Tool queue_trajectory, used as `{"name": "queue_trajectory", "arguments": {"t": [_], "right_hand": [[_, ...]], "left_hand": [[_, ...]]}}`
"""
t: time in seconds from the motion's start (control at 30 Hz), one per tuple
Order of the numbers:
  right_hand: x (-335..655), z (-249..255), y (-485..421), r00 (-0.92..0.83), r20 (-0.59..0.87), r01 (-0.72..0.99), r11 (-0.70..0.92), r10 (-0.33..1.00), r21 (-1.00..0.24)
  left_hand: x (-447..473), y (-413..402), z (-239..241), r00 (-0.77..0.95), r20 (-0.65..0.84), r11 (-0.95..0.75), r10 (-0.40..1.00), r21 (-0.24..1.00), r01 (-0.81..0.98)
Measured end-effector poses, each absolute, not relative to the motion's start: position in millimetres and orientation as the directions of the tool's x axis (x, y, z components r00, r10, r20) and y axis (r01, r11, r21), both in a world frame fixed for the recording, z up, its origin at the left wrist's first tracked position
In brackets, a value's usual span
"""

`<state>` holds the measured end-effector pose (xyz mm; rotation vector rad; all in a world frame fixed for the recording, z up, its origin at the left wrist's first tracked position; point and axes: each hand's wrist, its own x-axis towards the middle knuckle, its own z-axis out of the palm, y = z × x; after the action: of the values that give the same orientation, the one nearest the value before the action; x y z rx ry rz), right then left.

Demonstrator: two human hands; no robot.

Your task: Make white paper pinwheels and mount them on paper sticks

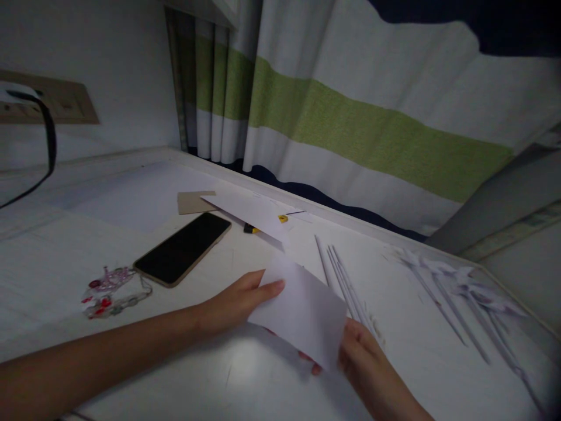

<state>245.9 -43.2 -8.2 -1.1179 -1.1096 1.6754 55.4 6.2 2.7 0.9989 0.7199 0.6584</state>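
A small white sheet of paper [302, 313] is held just above the white desk [131, 204] between both hands. My left hand [239, 304] pinches its left edge, thumb on top and fingers underneath. My right hand [366, 356] grips the lower right corner, with fingertips showing under the sheet. Several thin rolled paper sticks [346, 280] lie on the desk just beyond the sheet.
A black phone [184, 248] lies face up to the left, with a pink and red charm [109, 289] beside it. Further back are a brown card [193, 202], a larger white sheet [254, 213] over a yellow-black tool [252, 229], and paper pinwheels [460, 292] at right. A striped curtain [350, 117] hangs behind.
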Motion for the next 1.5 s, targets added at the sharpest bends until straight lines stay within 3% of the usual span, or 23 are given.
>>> {"name": "queue_trajectory", "arguments": {"t": [0.17,0.43,0.6,0.73,0.83,0.93,1.03,1.13,1.23,1.33,1.5], "right_hand": [[254,-7,-39,-0.181,-0.305,-0.188,-0.337,0.935,-0.922],[248,-8,-43,-0.192,-0.140,-0.154,-0.170,0.971,-0.973],[241,-2,-51,-0.014,-0.073,0.016,-0.073,0.997,-0.997],[245,5,-51,0.173,0.154,0.263,0.105,0.973,-0.959],[252,1,-52,0.071,0.443,0.503,0.352,0.894,-0.790],[260,-8,-53,-0.198,0.673,0.677,0.596,0.713,-0.433],[266,-12,-55,-0.466,0.675,0.720,0.688,0.572,-0.086],[270,-7,-56,-0.708,0.498,0.633,0.762,0.500,0.135],[269,-1,-57,-0.788,0.391,0.584,0.779,0.476,0.229],[264,0,-58,-0.793,0.416,0.575,0.773,0.445,0.270],[259,-6,-59,-0.762,0.452,0.593,0.781,0.464,0.196]], "left_hand": [[54,6,4,0.573,-0.230,0.323,0.786,0.944,-0.064],[50,-6,5,0.835,-0.081,-0.037,0.545,0.992,0.120],[54,-6,5,0.763,-0.100,0.106,0.639,0.994,0.042],[58,-1,-2,0.711,-0.153,0.367,0.686,0.917,-0.157],[61,0,-7,0.672,-0.168,0.424,0.721,0.874,-0.236],[62,0,-6,0.649,-0.149,0.412,0.746,0.869,-0.274],[61,0,-5,0.635,-0.121,0.394,0.763,0.865,-0.309],[61,1,-6,0.615,-0.135,0.397,0.777,0.863,-0.312],[61,1,-8,0.619,-0.136,0.400,0.773,0.863,-0.310],[61,0,-9,0.660,-0.094,0.373,0.746,0.879,-0.296],[60,-1,-7,0.635,-0.150,0.359,0.758,0.908,-0.214]]}}
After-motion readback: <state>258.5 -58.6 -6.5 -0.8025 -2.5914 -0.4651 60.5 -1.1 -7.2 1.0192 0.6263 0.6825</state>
